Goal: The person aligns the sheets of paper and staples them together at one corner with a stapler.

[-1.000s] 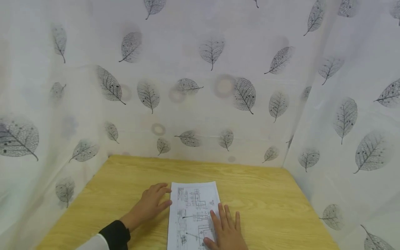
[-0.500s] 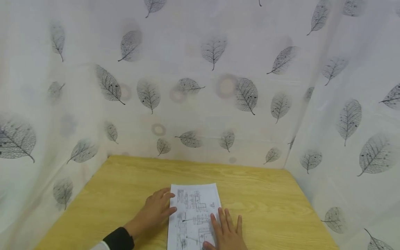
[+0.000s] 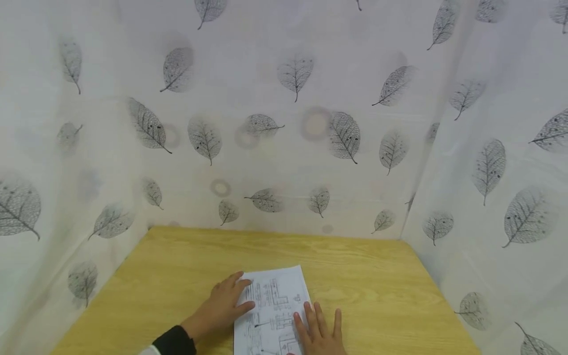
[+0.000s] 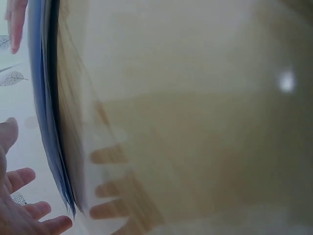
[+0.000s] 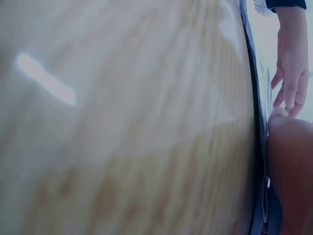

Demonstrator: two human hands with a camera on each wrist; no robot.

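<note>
A few white sheets of paper [image 3: 272, 296], printed with line drawings, lie lengthwise at the front of the wooden table. My left hand [image 3: 224, 303] is at their left edge, fingers spread, with thumb and fingertips over the margin. On the right edge rests my right hand [image 3: 320, 337], fingers straight and apart; its lower part is cut off by the frame. In the left wrist view the stack's layered edge [image 4: 46, 107] shows beside my left fingers [image 4: 19, 178]. My right hand [image 5: 291, 171] fills the right side of the right wrist view, by the paper.
The yellow wood-grain table [image 3: 381, 296] has a glossy surface that reflects light. White sheeting with grey leaf prints [image 3: 266, 162] hangs behind it and along both sides.
My left hand has come further over the left margin of the sheets. Their top edge now slants up to the right. My right hand stays on the right edge.
</note>
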